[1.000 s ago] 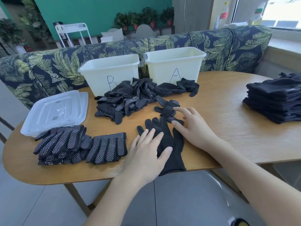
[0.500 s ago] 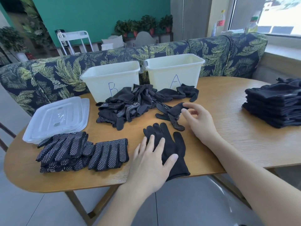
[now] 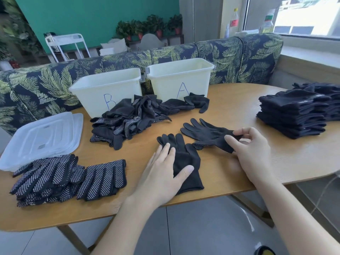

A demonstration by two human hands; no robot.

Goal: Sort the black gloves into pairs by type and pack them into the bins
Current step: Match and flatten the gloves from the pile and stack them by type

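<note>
A plain black glove [image 3: 185,159] lies flat near the table's front edge, and my left hand [image 3: 163,173] rests on it with straight fingers. To its right my right hand [image 3: 252,150] pinches the cuff of a second plain black glove [image 3: 204,132], which lies spread with its fingers pointing left. A dotted glove [image 3: 197,146] peeks out from under it. A mixed heap of plain and dotted gloves [image 3: 132,118] sits in front of the white bins marked B [image 3: 108,89] and A [image 3: 181,78].
Dotted gloves [image 3: 64,177] lie stacked at the front left, beside clear plastic lids [image 3: 42,137]. A tall stack of plain black gloves [image 3: 298,111] stands at the right. A leaf-patterned sofa [image 3: 239,56] runs behind the wooden table [image 3: 230,107].
My right hand has picked a plain glove off the dotted one and drawn it out to the right, spreading it. My left hand has stayed on the flat glove.
</note>
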